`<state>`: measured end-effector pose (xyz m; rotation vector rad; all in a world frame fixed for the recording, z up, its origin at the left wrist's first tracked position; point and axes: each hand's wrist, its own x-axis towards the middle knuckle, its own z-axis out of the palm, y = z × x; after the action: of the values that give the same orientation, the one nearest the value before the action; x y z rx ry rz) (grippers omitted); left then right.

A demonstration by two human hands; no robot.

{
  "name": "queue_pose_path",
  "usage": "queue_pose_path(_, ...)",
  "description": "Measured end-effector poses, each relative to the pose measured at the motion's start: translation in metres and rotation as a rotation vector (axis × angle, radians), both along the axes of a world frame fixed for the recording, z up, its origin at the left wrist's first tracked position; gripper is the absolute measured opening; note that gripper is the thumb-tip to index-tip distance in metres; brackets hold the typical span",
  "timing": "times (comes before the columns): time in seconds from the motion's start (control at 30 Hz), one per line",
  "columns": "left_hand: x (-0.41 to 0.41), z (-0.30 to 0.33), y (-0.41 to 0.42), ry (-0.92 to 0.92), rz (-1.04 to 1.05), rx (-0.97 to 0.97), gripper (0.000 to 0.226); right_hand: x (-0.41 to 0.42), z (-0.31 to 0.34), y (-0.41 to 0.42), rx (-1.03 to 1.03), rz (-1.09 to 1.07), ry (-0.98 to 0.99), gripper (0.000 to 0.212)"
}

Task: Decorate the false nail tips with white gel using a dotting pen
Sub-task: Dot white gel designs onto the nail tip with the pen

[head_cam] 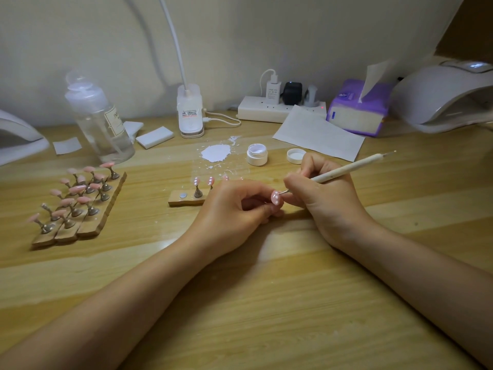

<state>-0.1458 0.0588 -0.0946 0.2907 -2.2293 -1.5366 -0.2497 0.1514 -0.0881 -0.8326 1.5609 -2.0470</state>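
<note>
Pinching a pink nail tip (276, 200) in the left hand (234, 206), grip clamped on its stand, dotted face tilting up and toward the right. Gripping the dotting pen (344, 170) in the right hand (320, 198), fingers curled round the shaft, metal point touching or nearly touching the tip's upper right edge. Running up and to the far right, the pen's long axis; lying just left of the pen point, the tip. Probably calling for only a short reach leftward for the next dot. Sitting beyond, far on the counter (266, 289), the open white gel jar (256, 154). Waiting well apart at the left, the undecorated tips (77, 193).
</note>
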Motion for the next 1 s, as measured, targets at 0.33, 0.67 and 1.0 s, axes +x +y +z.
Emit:
queue_pose_path(0.33,0.0006,0.0012,0.0009,0.010,-0.008,-0.022,0.032,0.0002,0.0005,-0.0008,-0.016,-0.004,-0.022,0.039)
queue_pose_path(0.67,0.0001,-0.0008,-0.0001,0.014,-0.004,-0.020,0.028,0.0004,-0.0003,-0.0010,0.001,-0.014,0.003,0.037)
queue_pose_path(1.0,0.0001,-0.0009,-0.0002,0.011,-0.010,-0.013,0.027,-0.0005,-0.0012,-0.0013,-0.006,-0.007,0.002,0.037)
